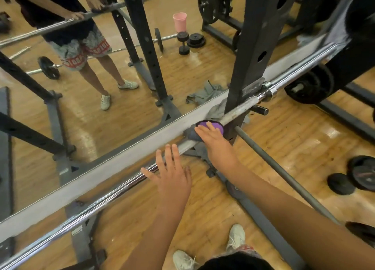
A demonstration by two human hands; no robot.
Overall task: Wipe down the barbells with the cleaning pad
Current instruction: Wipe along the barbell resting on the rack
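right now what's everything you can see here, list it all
barbell: one, chrome, running lower left to upper right
cleaning pad: one, purple and dark grey, on the barbell beside the post
post: one, black, holed, centre right
thin bar: one, grey, sticking out from the post toward lower right
mirror: one, pale-edged, behind the barbell
cloth: one, grey, at the mirror's foot behind the post
weight plates: several, black, floor at right
cup: one, pink, seen in the mirror
shoes: two, white, bottom edge
left hand: fingers spread over the barbell
right hand: fingers laid on the cleaning pad
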